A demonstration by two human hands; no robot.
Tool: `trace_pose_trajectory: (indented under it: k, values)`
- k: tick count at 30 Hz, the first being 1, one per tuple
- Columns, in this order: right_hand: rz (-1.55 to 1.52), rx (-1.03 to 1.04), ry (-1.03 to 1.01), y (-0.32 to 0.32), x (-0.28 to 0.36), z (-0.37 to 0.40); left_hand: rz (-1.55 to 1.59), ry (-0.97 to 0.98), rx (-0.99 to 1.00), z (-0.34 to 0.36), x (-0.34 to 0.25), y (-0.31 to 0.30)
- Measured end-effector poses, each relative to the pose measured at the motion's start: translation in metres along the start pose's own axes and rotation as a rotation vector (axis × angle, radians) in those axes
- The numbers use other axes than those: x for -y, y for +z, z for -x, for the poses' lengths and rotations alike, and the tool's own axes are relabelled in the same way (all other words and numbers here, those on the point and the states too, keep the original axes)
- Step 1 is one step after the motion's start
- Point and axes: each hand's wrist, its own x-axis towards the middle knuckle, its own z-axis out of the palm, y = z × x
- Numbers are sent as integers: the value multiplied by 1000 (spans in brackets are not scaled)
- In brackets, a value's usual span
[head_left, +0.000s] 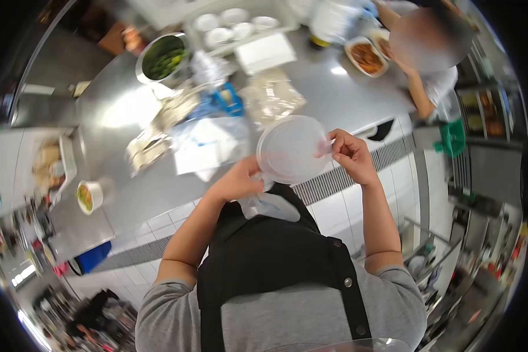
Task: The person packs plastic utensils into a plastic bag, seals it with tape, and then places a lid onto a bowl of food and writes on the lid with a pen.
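Note:
In front of my apron, a round translucent plastic lid (292,149) is held above the table's front edge. My left hand (237,180) is closed at its lower left rim. My right hand (353,157) pinches the right rim, with fingertips showing through the plastic. Below the lid, a clear plastic piece like a bag (270,207) hangs by my left fingers. Beyond my left hand lie white paper and plastic packaging (208,144) and a blue packet (229,100). A clear bag with pale contents (273,97) lies just past the lid.
On the steel table (120,170) stand a pot of green vegetables (164,57), a tray (287,20) of white tubs, a food cup (90,197) and a dish of orange-brown food (366,57). A person (443,82) is at the right end, near a green bin (452,139).

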Motion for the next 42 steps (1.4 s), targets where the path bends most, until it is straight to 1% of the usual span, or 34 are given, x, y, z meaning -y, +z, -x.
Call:
trace_pose_trajectory:
  k: [2, 3, 4, 5, 6, 8, 9, 10, 11, 12, 14, 15, 16, 18, 20, 21, 22, 23, 24, 26, 27, 28, 29, 30, 32, 33, 36, 38, 39, 42]
  values:
    - [93, 142, 0, 65, 10, -37, -28, -111, -216, 44, -13, -43]
    - [81, 148, -17, 99, 7, -54, -39, -167, -321, 67, -20, -65]
    - [68, 154, -34, 134, 2, -71, -45, -11, -418, 86, -9, -87]
    - [54, 159, -51, 169, -1, -88, -36, -11, -471, 109, -11, -107]
    - [-125, 190, 8, 206, -1, -102, -24, -11, -525, 133, -15, -127]
    - [-114, 133, 1, 283, -4, -126, -43, -26, -632, 181, -26, -163]
    - [-108, 114, 4, 322, -9, -137, -53, 21, -649, 203, -22, -183]
    - [-12, 81, -6, 361, -13, -148, -64, 61, -670, 224, -11, -202]
    - [77, 154, 31, 391, -22, -160, -80, 95, -690, 248, -3, -219]
    - [166, 224, 62, 416, -32, -173, -87, 58, -721, 274, 0, -230]
    - [375, 317, 92, 472, -45, -197, -261, -176, -636, 330, 6, -254]
    - [437, 357, -1, 500, -50, -207, -341, -296, -578, 356, 12, -265]
    - [497, 389, -96, 528, -55, -216, -407, -400, -511, 385, 40, -281]
    - [591, 427, -269, 588, -56, -227, -606, -762, -372, 445, 71, -309]
    - [607, 456, -470, 640, -73, -247, -875, -863, -522, 506, 96, -328]
    - [613, 470, -571, 665, -83, -259, -874, -904, -614, 533, 109, -345]
    - [640, 490, -547, 690, -89, -270, -870, -944, -705, 550, 117, -363]
    - [668, 510, -523, 715, -96, -282, -641, -971, -827, 557, 97, -374]
    - [690, 548, -572, 738, -106, -295, -596, -903, -942, 560, 78, -380]
    - [726, 622, -676, 782, -129, -321, -542, -600, -1212, 565, 89, -404]
    - [837, 682, -610, 800, -136, -332, -409, -459, -1312, 563, 95, -414]
    - [946, 739, -543, 817, -144, -342, -277, -313, -1404, 557, 100, -423]
    - [981, 757, -460, 829, -145, -346, -147, -164, -1485, 551, 101, -430]
    - [1018, 773, -378, 841, -146, -348, -120, -180, -1503, 545, 85, -428]
    - [996, 866, -415, 852, -147, -352, -61, -213, -1529, 536, 57, -422]
    - [987, 910, -428, 852, -148, -354, -23, -211, -1510, 534, 56, -422]
    - [1067, 1251, -517, 840, -133, -354, 108, -208, -1436, 530, 57, -426]
    - [1005, 1276, -565, 821, -125, -345, 213, -222, -1369, 530, 55, -430]
    - [972, 1286, -591, 808, -124, -339, 200, -204, -1342, 526, 52, -430]
    - [1044, 1184, -903, 751, -133, -322, 148, -174, -1265, 504, 49, -433]
